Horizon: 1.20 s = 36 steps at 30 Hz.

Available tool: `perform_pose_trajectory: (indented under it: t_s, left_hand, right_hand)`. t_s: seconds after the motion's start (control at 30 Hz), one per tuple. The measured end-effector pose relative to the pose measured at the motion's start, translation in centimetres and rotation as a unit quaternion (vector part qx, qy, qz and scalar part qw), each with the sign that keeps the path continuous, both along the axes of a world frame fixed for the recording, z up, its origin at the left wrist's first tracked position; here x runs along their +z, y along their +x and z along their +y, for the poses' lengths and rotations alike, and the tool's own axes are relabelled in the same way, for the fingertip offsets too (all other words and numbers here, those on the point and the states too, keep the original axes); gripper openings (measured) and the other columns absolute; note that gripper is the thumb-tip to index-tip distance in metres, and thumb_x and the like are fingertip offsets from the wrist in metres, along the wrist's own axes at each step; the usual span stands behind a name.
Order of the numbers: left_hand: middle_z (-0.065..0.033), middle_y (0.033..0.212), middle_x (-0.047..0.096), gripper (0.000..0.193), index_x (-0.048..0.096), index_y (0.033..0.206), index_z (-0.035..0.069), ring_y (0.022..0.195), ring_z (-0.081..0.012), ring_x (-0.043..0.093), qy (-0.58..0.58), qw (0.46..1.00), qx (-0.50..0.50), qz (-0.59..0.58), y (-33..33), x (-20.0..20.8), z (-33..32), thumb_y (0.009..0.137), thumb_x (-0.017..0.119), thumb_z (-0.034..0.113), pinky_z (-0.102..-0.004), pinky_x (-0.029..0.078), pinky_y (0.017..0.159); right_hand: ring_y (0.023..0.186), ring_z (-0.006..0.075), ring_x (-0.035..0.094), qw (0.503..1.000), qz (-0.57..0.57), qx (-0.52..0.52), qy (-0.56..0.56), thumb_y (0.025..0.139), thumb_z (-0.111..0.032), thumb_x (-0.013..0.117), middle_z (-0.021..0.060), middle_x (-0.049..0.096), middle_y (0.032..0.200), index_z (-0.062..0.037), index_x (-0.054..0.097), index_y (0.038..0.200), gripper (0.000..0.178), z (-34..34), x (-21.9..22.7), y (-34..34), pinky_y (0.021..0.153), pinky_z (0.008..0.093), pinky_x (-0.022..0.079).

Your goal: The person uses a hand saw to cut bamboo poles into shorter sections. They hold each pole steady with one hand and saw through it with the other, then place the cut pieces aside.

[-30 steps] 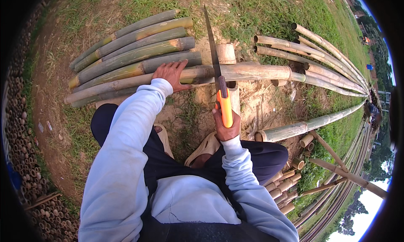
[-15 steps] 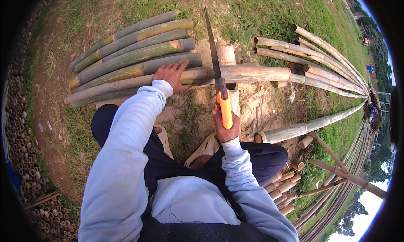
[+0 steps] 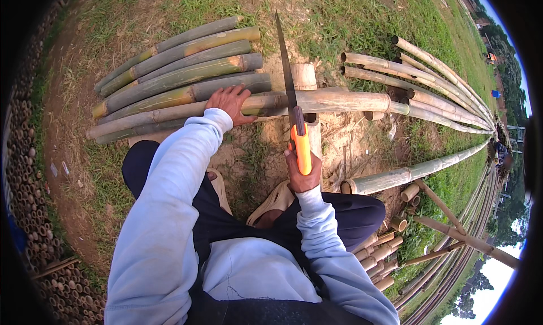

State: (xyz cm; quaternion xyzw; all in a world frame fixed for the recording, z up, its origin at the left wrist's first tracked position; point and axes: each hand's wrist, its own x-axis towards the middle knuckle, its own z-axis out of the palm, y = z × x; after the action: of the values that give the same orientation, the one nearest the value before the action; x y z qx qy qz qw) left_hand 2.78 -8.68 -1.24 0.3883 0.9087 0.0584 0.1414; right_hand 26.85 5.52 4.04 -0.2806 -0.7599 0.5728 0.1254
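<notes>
A long bamboo pole [image 3: 342,101] lies across in front of me, running from the left pile out to the far right. My left hand [image 3: 229,105] grips it from above, thumb on the near side and fingers over the far side. My right hand [image 3: 305,175] is closed round the orange handle of a handsaw [image 3: 291,87]. The dark blade points away from me and crosses the pole to the right of my left hand. Under the pole near the blade are short bamboo pieces, one [image 3: 304,76] beyond it and another [image 3: 314,138] on the near side.
Several green bamboo lengths [image 3: 186,70] lie side by side at left. More poles [image 3: 418,70] fan out at right, with one thick pole [image 3: 396,178] nearer. Cut pieces [image 3: 379,254] are heaped by my right knee. Stacked bamboo [image 3: 34,212] lines the left edge.
The saw and my right hand have shifted very slightly toward me. My left hand stays at the same place on the pole.
</notes>
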Motion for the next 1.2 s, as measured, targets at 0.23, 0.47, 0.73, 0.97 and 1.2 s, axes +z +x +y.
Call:
perform_pose_trajectory:
  t_s: [0.23,0.47,0.73,0.97,1.2]
  left_hand:
    - [-0.0112,0.147,0.057,0.082,0.055,0.139,0.018,0.143,-0.0302,0.048,-0.036,0.999,0.005,-0.015,-0.05,0.41,0.33,0.079,0.071,0.072,-0.0484,0.036,0.119]
    - [-0.0116,0.143,0.061,0.083,0.055,0.139,0.018,0.142,-0.0294,0.048,-0.022,1.0,0.0,0.01,0.01,-0.17,0.17,0.079,0.069,0.073,-0.048,0.034,0.12]
    - [-0.0121,0.142,0.061,0.084,0.055,0.139,0.017,0.142,-0.0297,0.048,-0.024,1.0,0.0,0.002,-0.09,-0.03,0.18,0.079,0.069,0.073,-0.0478,0.034,0.12]
    - [-0.0137,0.132,0.066,0.081,0.057,0.138,0.017,0.127,-0.0327,0.06,-0.003,1.0,0.0,-0.005,-0.09,0.2,0.01,0.078,0.072,0.07,-0.0477,0.035,0.118]
    - [-0.0135,0.128,0.069,0.08,0.057,0.137,0.017,0.121,-0.0322,0.064,-0.016,1.0,-0.004,-0.004,-0.1,0.4,0.07,0.078,0.072,0.069,-0.047,0.035,0.117]
  right_hand:
    - [0.064,0.012,0.056,1.0,-0.001,0.002,-0.003,0.093,-0.01,0.075,0.0088,0.062,0.069,0.0052,0.066,0.093,0.017,0.11,-0.38,0.11,0.061,0.0311,0.049]
    - [0.065,0.0114,0.055,1.0,0.007,0.005,0.005,0.093,-0.01,0.074,0.008,0.062,0.07,0.0052,0.066,0.095,0.017,0.01,-0.2,0.01,0.061,0.0307,0.048]
    - [0.066,0.0097,0.055,1.0,-0.001,0.003,-0.007,0.094,-0.009,0.073,0.0052,0.062,0.071,0.0055,0.066,0.098,0.017,-0.05,0.04,0.01,0.062,0.0294,0.048]
    - [0.067,0.0096,0.056,1.0,-0.007,0.009,-0.013,0.094,-0.009,0.074,0.0045,0.064,0.072,0.0059,0.067,0.101,0.018,0.0,0.17,0.12,0.063,0.0288,0.049]
    - [0.069,0.0096,0.057,1.0,-0.015,0.008,0.005,0.094,-0.01,0.075,0.0041,0.064,0.073,0.0062,0.068,0.106,0.021,0.1,-0.1,0.21,0.065,0.0281,0.049]
